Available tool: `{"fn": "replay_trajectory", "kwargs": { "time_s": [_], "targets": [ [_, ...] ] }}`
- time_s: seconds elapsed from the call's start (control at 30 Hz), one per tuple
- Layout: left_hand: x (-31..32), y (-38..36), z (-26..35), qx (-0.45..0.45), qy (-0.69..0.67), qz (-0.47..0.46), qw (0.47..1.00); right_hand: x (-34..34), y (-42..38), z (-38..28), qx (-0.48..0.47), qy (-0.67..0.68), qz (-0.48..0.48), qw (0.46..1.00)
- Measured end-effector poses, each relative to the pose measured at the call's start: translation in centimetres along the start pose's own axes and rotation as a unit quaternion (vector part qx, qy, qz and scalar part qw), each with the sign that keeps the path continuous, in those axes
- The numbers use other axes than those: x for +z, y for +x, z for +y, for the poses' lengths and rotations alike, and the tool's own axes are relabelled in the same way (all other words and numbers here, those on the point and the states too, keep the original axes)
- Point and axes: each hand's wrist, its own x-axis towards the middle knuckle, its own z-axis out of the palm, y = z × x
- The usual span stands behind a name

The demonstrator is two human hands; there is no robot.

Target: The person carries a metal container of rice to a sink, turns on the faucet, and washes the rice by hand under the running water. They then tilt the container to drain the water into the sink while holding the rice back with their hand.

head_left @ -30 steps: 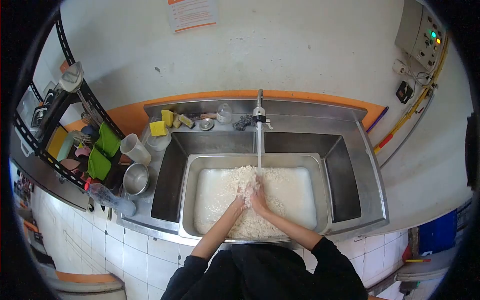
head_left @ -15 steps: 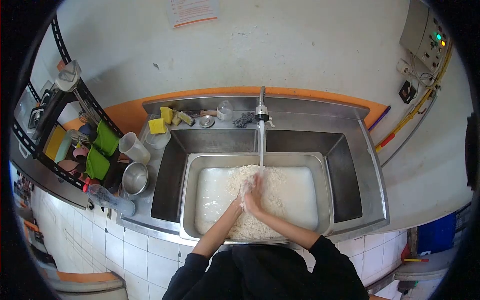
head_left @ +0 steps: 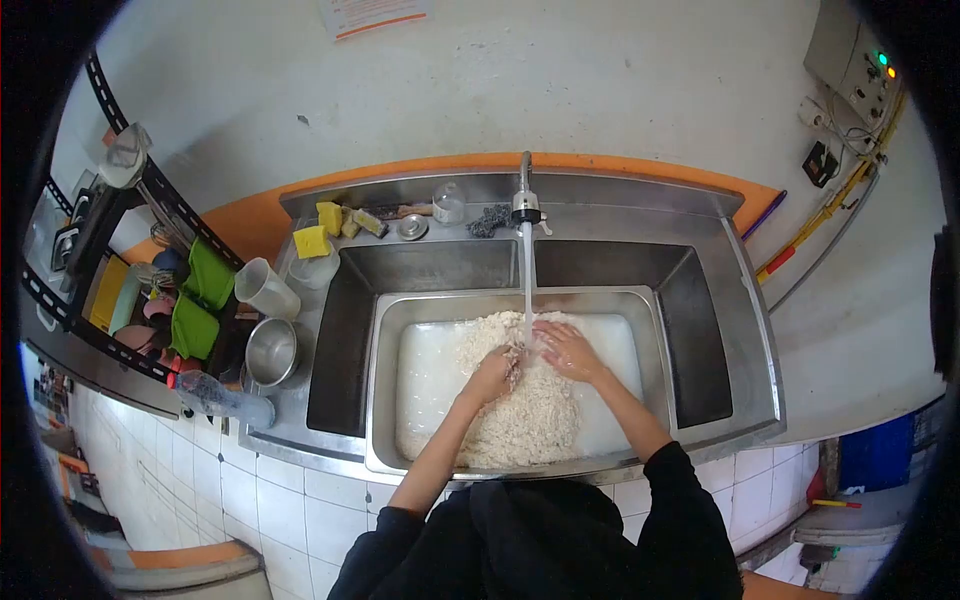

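Note:
A large metal pan (head_left: 381, 345) rests across the double sink. It holds cloudy white water (head_left: 425, 365) and a heap of wet, pale, grainy food that looks like rice or oats (head_left: 530, 420). My left hand (head_left: 492, 375) is curled at the heap's left side, with some of the grain at its fingers. On the other side, my right hand (head_left: 568, 352) lies with fingers spread on the grain's upper right. Between the two hands, water runs from the faucet (head_left: 525, 207) onto the heap.
Yellow sponges (head_left: 312, 241), a glass jar (head_left: 449, 203) and a dark scouring pad (head_left: 490, 220) stand along the sink's back ledge. To the left are a plastic jug (head_left: 267, 290), a metal bowl (head_left: 271, 352), a plastic bottle (head_left: 222, 398) and a crowded shelf rack (head_left: 115, 335).
My hands were together under the running water and are now apart. The right has moved right and spread its fingers; the left is curled at the grain. The view has shifted slightly.

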Motion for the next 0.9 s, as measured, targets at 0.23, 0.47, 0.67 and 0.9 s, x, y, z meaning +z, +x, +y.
{"fn": "replay_trajectory", "kwargs": {
  "time_s": [0.23,0.47,0.67,0.9],
  "targets": [
    [-2.6,-1.0,2.7,-0.274,0.267,-0.058,0.922,-2.8,-4.8,-0.7,0.247,-0.041,-0.112,0.962],
    [-2.8,-1.3,-3.9,-0.369,0.170,-0.098,0.909,-1.0,-4.6,-9.2,0.366,0.060,-0.204,0.906],
    [-4.2,-2.1,-7.2,-0.353,0.141,-0.174,0.908,0.6,-2.4,-15.4,0.212,0.059,-0.247,0.944],
    [-6.5,-4.3,-7.6,-0.003,0.682,-0.324,0.655,4.3,1.5,-16.2,0.053,-0.030,-0.151,0.987]
  ]
}}
